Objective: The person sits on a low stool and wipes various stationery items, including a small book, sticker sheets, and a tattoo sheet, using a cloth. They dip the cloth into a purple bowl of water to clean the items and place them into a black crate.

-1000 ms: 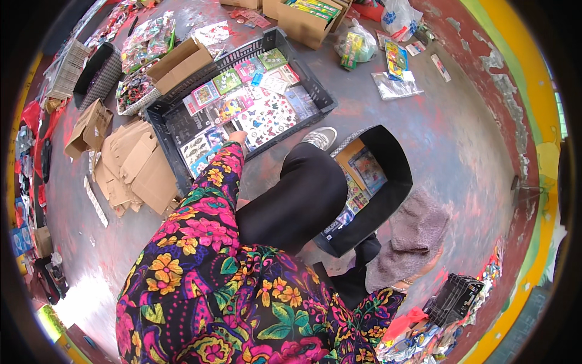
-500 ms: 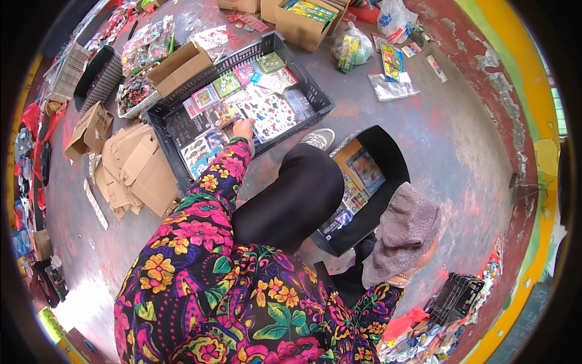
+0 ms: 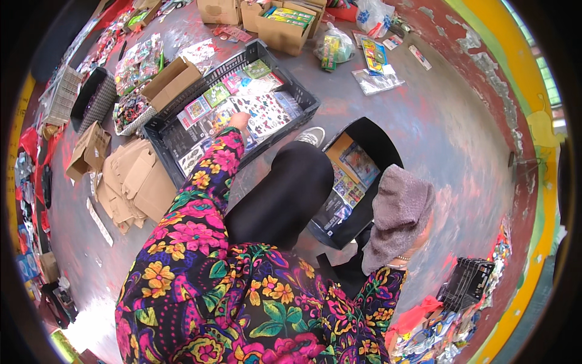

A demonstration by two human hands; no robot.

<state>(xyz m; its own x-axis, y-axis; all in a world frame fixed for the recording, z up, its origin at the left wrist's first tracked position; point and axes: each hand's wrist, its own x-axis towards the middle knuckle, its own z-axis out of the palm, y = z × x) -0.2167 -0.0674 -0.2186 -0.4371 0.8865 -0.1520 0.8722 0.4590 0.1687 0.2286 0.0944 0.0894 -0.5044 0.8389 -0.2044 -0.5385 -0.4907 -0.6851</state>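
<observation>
My left hand (image 3: pixel 240 121) reaches into a dark plastic crate (image 3: pixel 159 144) of flat, colourful packets and sheets. Its fingers look curled down at the edge of a white sheet with small butterfly-like prints (image 3: pixel 267 113); whatever they pinch is too small to make out. On the right, my right hand (image 3: pixel 419 244) is closed on a greyish-purple cloth (image 3: pixel 397 209), which hides most of the fingers. Between the cloth and my bent knee stands a black open box (image 3: pixel 379 142) with picture sheets (image 3: pixel 347 188) inside.
Flattened cardboard (image 3: pixel 136 182) lies left of the crate, near an open carton (image 3: pixel 89 151) and a basket of small items (image 3: pixel 130 115). Cartons (image 3: pixel 282 30) and plastic-wrapped packets (image 3: pixel 333 48) are at the back. A black crate (image 3: pixel 465 284) sits lower right among loose goods.
The view has shifted a little, so most of the scene sits further left. My left hand stays over the packets in the crate; my right hand still has the cloth.
</observation>
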